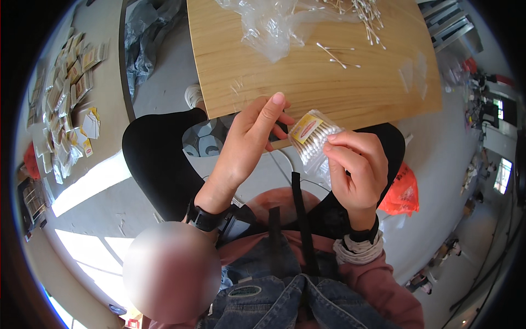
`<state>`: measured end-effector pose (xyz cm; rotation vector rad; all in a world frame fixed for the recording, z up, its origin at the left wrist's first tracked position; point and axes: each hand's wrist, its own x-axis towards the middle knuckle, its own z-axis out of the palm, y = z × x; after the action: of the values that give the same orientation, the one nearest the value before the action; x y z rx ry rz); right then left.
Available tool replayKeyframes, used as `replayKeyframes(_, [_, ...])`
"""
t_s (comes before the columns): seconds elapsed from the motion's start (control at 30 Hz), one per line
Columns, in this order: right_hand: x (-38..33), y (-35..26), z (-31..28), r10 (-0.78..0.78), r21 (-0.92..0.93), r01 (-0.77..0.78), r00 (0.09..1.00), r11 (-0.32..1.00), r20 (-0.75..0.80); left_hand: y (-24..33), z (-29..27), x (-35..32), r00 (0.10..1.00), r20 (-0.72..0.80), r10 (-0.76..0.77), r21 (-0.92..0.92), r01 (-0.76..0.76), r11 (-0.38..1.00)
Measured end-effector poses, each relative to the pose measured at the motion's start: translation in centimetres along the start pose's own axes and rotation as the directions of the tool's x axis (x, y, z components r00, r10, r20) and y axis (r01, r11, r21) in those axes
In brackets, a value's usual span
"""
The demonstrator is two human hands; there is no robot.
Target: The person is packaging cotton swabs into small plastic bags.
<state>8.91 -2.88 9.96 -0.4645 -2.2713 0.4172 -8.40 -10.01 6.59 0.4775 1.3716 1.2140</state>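
A clear plastic pack of cotton swabs (pixel 312 140), with a yellow label at its upper end, is held above my lap near the table's front edge. My right hand (pixel 359 167) pinches its right side between thumb and fingers, beside the white swab tips. Left of the pack is my left hand (pixel 252 134), its thumb raised and its fingers loosely bent apart. Those fingertips are close to the pack's left edge; whether they touch it I cannot tell. Loose cotton swabs (pixel 337 56) lie on the wooden table (pixel 246 77) beyond my hands.
Crumpled clear plastic (pixel 271 33) lies at the table's far side, near a heap of swabs (pixel 368 16). Many packed swabs (pixel 68 90) are piled on another surface at far left. A red plastic bag (pixel 402 192) sits right of my leg.
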Motion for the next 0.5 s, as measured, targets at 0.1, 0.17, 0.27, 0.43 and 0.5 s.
replayKeyframes(0.1, [-0.4,-0.8,0.2,0.017,0.053,-0.013,0.998,0.998,-0.059,-0.6,0.5,0.1,0.991,-0.012,0.134,0.01,-0.134,0.991])
replayKeyframes(0.17, [-0.6,-1.4,0.5,0.059,0.063,-0.054,0.995,0.997,-0.082,-0.2,0.5,-0.3,0.997,0.071,0.027,-0.023,-0.026,0.999])
replayKeyframes(0.27, [-0.8,-1.8,0.9,0.063,0.1,-0.063,0.998,0.993,0.005,-0.2,0.5,-0.5,0.999,0.024,0.026,-0.028,-0.026,0.999])
replayKeyframes(0.43, [-1.4,-2.2,1.3,0.147,0.087,-0.151,0.988,0.985,0.048,-0.2,1.0,-1.0,0.977,-0.117,0.18,-0.012,-0.183,0.983])
replayKeyframes(0.5, [-1.5,-2.8,2.2,0.458,0.437,-0.385,0.886,0.813,-0.072,0.3,1.2,-1.3,0.953,-0.221,0.207,0.088,-0.192,0.978])
